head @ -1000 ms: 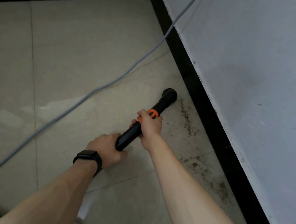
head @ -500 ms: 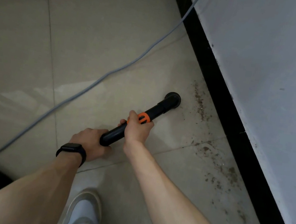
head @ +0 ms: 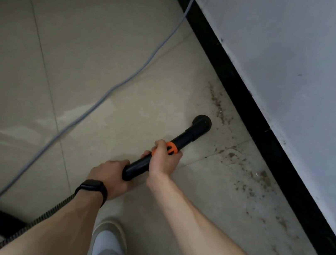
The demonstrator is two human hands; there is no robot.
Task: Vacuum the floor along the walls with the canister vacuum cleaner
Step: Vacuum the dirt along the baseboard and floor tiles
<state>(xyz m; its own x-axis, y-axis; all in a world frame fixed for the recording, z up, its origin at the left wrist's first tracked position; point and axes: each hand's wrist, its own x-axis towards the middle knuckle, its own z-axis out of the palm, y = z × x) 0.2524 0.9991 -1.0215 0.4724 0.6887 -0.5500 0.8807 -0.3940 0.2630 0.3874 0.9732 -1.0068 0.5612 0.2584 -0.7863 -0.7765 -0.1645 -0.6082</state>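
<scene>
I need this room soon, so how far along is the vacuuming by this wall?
Done, it seems: the beige floor tiles away from the grey wall show no debris. In hand: the left hand and right hand grip the black plastic vacuum wand, its round black nozzle on the floor beside the brown crumbs. Left: those crumbs, scattered along the black baseboard, mostly nearer the person.

Left hand (head: pixel 109 175), right hand (head: pixel 164 159) round wand (head: pixel 185 137)
</scene>
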